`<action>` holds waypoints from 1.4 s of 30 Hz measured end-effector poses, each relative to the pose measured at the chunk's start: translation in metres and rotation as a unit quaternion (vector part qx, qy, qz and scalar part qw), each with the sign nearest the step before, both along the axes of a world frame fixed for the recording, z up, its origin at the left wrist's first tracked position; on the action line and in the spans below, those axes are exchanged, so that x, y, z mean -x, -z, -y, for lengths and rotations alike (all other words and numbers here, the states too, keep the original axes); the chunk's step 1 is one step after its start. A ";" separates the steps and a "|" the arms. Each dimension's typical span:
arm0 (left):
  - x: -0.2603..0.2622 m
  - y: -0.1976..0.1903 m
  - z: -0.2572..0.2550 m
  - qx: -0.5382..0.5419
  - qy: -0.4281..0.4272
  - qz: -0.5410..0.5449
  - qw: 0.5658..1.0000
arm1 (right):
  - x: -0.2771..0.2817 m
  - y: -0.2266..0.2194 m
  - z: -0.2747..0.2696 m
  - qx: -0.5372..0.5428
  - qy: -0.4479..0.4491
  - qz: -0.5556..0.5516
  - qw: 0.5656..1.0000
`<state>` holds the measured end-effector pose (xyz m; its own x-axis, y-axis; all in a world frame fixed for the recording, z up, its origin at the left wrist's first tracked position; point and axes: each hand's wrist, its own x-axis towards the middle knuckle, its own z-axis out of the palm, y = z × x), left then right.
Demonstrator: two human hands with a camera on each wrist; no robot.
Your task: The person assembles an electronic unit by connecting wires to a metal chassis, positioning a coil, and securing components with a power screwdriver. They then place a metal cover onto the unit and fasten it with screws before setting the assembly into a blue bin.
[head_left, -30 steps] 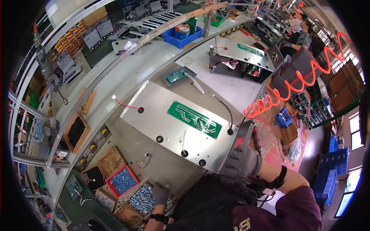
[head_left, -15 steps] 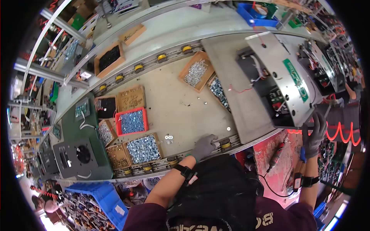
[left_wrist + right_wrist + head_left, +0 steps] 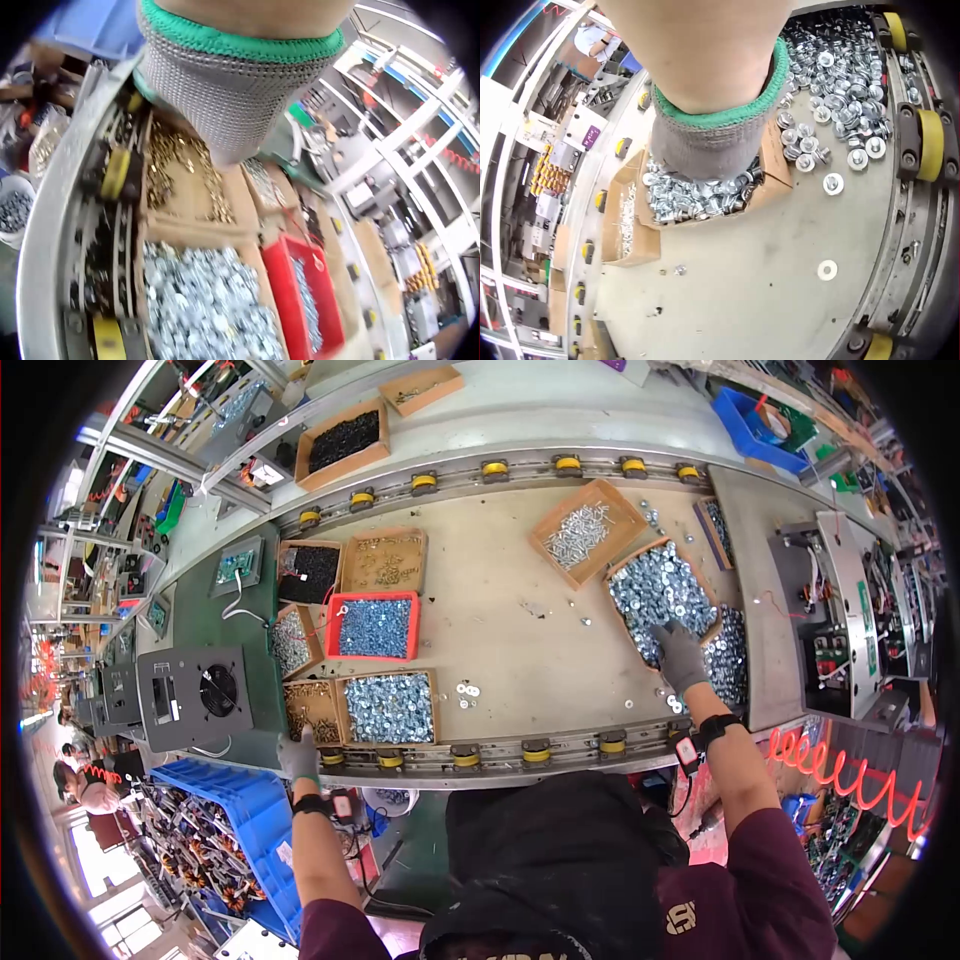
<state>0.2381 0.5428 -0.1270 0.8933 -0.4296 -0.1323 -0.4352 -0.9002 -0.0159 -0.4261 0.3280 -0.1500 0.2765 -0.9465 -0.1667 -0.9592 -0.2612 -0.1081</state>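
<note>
My gloved right hand (image 3: 683, 660) reaches over the near rim of a cardboard box of silvery bolts with washers (image 3: 660, 588). Its fingertips are among the bolts, and in the right wrist view the glove (image 3: 705, 150) hides them; I cannot tell whether they pinch any. My gloved left hand (image 3: 300, 757) is at the bench's near edge, fingers loosely extended, beside a small box of brass fasteners (image 3: 312, 710). In the left wrist view the glove (image 3: 225, 97) overlaps that box's far end. Next to it stands a box of silvery bolts (image 3: 389, 708).
A red tray of small bluish screws (image 3: 415, 628) and a box of long screws (image 3: 590, 540) stand on the bench. Loose bolts (image 3: 840, 97) lie beside the right-hand box. Yellow rollers (image 3: 537, 753) line the near edge. A black fan panel (image 3: 195, 700) stands left, a metal chassis (image 3: 850, 610) right.
The view has swung left, away from the metal chassis. My right hand has left the chassis for the bolt box. My left hand has moved left along the bench edge to the brass-fastener box.
</note>
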 end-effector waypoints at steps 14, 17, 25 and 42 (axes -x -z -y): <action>0.017 -0.034 0.006 0.084 0.033 -0.030 0.995 | -0.029 -0.013 0.021 -0.068 -0.037 -0.111 0.991; 0.025 -0.024 0.000 0.074 0.025 -0.030 0.996 | -0.017 0.004 0.022 -0.035 -0.052 -0.152 0.986; 0.112 -0.041 0.005 -0.008 0.104 -0.098 0.990 | -0.011 0.003 0.008 0.093 0.054 0.094 0.990; 0.291 -0.046 -0.005 0.045 0.427 -0.485 0.762 | -0.001 0.035 0.036 -0.014 0.068 0.261 0.963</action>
